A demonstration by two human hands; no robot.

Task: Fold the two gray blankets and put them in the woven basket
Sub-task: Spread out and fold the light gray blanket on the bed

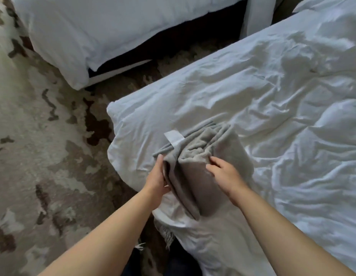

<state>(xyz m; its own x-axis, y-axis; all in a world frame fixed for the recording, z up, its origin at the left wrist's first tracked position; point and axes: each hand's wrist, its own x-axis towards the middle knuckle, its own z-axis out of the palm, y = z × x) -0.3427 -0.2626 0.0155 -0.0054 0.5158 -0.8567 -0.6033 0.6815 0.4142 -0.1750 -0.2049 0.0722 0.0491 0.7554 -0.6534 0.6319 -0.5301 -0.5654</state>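
Hands on folded gray blanket (193,176) at corner of white bed (272,96) | my left hand (159,177) gripped its stacked edge, keeping layers together | my right hand (222,172) lay flat on top, pressing the fold | basket unseen

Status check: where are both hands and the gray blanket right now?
Left hand grips folded gray blanket edge. Right hand rests on top. Blanket lies on white bed. Nothing in the way.
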